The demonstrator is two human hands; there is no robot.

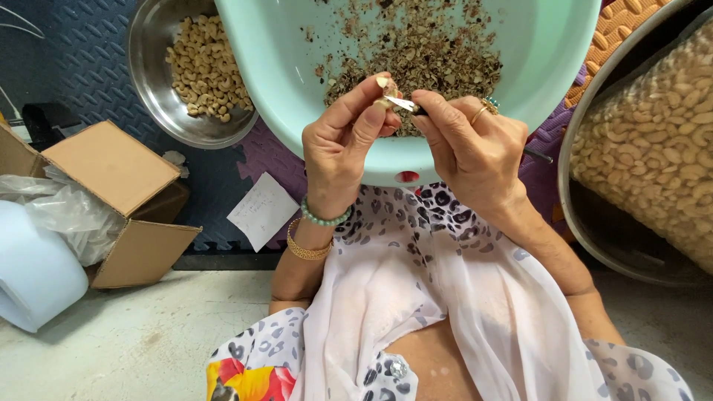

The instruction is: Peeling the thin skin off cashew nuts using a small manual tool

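My left hand (343, 141) pinches a pale cashew nut (385, 87) between thumb and fingers. My right hand (469, 145) grips a small knife (403, 104) whose thin blade touches the nut. Both hands hover over the near rim of a mint-green plastic basin (535, 52) on my lap. The basin holds a heap of brown cashew skin scraps (423, 52). The knife's dark handle end pokes out to the right of my right hand.
A steel bowl (148, 89) with peeled cashews stands at the upper left on blue foam mats. A large steel basin (587, 200) full of cashews fills the right side. An open cardboard box (119, 193) with plastic bags and a paper slip (264, 208) lie on the left.
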